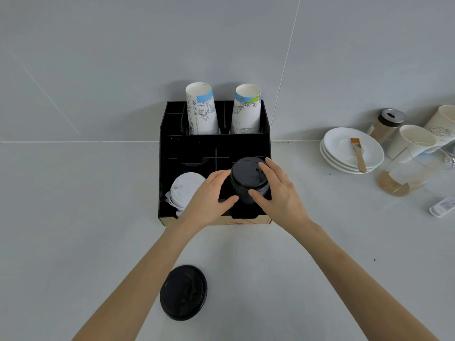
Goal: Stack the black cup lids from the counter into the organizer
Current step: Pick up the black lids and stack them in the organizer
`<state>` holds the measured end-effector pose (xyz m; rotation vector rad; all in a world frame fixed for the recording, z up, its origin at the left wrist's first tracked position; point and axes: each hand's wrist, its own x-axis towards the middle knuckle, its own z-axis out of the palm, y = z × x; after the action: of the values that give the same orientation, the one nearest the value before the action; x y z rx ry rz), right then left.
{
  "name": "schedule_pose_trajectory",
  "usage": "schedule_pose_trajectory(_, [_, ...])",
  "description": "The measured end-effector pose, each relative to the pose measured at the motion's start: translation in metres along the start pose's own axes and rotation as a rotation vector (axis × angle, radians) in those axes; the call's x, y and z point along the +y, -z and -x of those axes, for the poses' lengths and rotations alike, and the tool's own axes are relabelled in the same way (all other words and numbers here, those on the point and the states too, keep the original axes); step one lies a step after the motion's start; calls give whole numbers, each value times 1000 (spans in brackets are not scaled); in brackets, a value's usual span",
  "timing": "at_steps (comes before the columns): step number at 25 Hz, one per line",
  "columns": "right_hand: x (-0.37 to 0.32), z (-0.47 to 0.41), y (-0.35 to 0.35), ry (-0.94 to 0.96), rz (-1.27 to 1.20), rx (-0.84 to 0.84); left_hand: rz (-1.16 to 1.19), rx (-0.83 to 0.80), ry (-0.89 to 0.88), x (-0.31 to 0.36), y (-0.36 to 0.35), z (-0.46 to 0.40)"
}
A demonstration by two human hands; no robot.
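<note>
where pale counter (73, 217) meets grey wall (98, 57), left hand (209, 193) and right hand (280, 193) half-closed around black lid stack (248, 179)

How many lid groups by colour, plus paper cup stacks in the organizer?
Black lid stacks in the organizer: 1, both hands on it
Loose black lids on the counter: 1
White lid stacks in the organizer: 1
Paper cup stacks: 2
Total: 5
</note>
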<state>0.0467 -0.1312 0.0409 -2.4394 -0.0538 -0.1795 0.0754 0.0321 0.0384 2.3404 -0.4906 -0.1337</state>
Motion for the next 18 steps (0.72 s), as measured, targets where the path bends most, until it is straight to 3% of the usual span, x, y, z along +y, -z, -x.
schedule_pose_trajectory(9, [-26, 42, -29, 159, 42, -119, 5, 11, 124, -20, 25, 64])
schedule_pose_trajectory(18, [-37, 89, -72, 219, 47, -341, 21, 28, 268, -58, 17, 135])
